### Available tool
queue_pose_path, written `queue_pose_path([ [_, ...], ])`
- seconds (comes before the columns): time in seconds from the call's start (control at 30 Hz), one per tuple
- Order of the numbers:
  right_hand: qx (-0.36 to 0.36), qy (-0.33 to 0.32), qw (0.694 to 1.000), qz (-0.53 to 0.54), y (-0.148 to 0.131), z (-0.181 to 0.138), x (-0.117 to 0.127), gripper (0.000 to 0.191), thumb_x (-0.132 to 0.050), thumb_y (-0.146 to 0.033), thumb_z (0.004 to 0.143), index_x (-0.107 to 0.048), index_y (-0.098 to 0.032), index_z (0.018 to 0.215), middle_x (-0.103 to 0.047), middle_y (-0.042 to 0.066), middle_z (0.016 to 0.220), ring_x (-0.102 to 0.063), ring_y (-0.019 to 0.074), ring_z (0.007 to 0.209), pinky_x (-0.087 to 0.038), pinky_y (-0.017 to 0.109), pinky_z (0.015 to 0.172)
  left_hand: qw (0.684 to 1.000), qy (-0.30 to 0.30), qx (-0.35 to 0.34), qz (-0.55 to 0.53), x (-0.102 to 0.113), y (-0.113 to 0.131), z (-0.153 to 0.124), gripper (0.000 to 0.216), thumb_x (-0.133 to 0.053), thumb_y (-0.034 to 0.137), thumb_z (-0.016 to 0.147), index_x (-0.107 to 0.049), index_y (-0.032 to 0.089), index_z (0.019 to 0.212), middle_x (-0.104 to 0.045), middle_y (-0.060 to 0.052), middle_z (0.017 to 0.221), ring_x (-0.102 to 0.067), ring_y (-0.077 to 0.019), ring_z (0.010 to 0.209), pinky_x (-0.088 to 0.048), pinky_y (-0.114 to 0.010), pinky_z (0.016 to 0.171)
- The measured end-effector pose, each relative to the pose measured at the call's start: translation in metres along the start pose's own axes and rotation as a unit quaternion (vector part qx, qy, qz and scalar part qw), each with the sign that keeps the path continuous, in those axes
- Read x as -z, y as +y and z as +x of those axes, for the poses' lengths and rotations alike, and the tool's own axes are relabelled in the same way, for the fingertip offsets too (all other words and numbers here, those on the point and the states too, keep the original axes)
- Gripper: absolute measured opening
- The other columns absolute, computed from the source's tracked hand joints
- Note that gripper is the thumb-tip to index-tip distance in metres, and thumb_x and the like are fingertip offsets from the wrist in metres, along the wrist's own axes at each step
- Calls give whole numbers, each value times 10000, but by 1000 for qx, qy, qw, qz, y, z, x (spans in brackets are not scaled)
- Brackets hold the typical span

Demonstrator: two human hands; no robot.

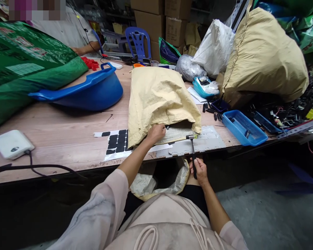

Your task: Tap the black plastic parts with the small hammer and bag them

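My right hand (pixel 200 171) is wrapped round the black handle of a small hammer (pixel 193 152). Its head, metal with a yellow-green end, lies over the table's front edge, just right of the sack's mouth. At that mouth is my left hand (pixel 156 133), fingers pinched together. A tiny dark piece with a shiny spot (pixel 167 127) shows at the fingertips; its kind is too small to make out. The beige sack (pixel 156 90) lies flat on the table, its open end facing me. Underneath are a grey-white board (pixel 208 139) and a sheet of black stickers (pixel 117 142).
A blue plastic basin (pixel 94 93) and green sack (pixel 36 69) stand left, near a white box (pixel 13 144) with a cable. At right are a blue basket (pixel 243 128), black parts and a full beige sack (pixel 266 55). Another open sack (pixel 182 177) hangs between my knees. A person sits opposite.
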State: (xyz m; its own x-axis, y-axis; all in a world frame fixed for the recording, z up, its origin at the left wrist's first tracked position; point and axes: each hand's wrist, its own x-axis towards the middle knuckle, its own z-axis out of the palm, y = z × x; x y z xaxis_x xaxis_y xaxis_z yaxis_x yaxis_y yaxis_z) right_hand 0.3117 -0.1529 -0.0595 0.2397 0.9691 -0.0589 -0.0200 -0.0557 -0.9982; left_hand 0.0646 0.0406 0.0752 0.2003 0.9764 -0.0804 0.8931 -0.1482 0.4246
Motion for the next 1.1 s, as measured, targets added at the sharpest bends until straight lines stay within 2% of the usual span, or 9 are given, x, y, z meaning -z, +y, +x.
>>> queue_pose_path([
  [0.1,-1,-1,1000,6,0,-1,0,542,-632,-716,902,-694,-189,1015,-635,-8,643,-498,121,410,-380,252,391,998,23,-5,58,9,-4,25,352,-470,195,941,-787,184,1091,-768,-152,1041,-691,-321,993,-521,-415,870],
  [0.17,-5,-3,1000,12,0,-1,-1,531,-640,-713,898,-689,-193,988,-628,-12,638,-501,119,410,-388,252,395,995,65,-29,72,11,-8,37,374,-459,160,933,-770,183,1140,-747,-164,1146,-649,-339,1129,-498,-448,971],
  [0.3,-9,-4,1000,18,1,-2,-1,531,-649,-707,897,-686,-190,1012,-623,-21,627,-497,114,403,-395,247,396,986,136,-69,73,3,-10,49,381,-494,152,909,-706,193,1223,-677,-154,1304,-496,-350,1340,-393,-500,1126],
  [0.47,-8,-6,1000,15,1,-3,-1,534,-638,-704,907,-685,-184,1018,-630,-19,629,-494,106,399,-391,239,396,985,158,-38,58,-23,2,49,232,-639,333,894,-723,179,1047,-617,-195,1302,-476,-413,1293,-403,-557,1081],
  [0.63,-3,-14,1000,3,-2,-4,-1,540,-607,-710,920,-693,-185,1013,-639,-9,629,-497,111,402,-395,243,395,983,179,-27,36,-35,2,47,146,-668,311,895,-747,188,888,-580,-188,1373,-458,-431,1304,-404,-581,1057],
  [0.77,-7,-10,1000,8,-1,-3,-2,550,-616,-715,908,-692,-182,1022,-638,-11,622,-491,109,395,-393,238,386,979,191,-67,9,-32,-8,32,122,-686,301,910,-762,206,911,-615,-150,1342,-485,-387,1282,-418,-537,1041],
  [0.87,-5,-5,1000,7,0,-2,-2,558,-620,-715,901,-696,-180,1042,-636,-13,615,-489,110,393,-390,236,380,978,162,-131,1,-35,-13,7,140,-685,317,935,-758,216,998,-683,-123,1182,-563,-328,1144,-446,-471,957],
  [1.0,3,-5,1000,3,-1,-1,-2,548,-621,-706,904,-699,-179,1034,-644,-7,621,-491,114,395,-399,244,383,973,83,-215,-24,-55,-14,-25,120,-715,317,929,-742,228,1004,-711,-74,985,-603,-268,973,-450,-400,858],
  [1.1,1,-1,1000,5,-2,-1,-2,555,-629,-712,897,-697,-178,1031,-643,-7,621,-490,116,394,-396,245,379,967,83,-229,-68,-71,-16,-37,118,-737,283,906,-739,236,1015,-704,-61,993,-603,-252,973,-453,-378,856],
])
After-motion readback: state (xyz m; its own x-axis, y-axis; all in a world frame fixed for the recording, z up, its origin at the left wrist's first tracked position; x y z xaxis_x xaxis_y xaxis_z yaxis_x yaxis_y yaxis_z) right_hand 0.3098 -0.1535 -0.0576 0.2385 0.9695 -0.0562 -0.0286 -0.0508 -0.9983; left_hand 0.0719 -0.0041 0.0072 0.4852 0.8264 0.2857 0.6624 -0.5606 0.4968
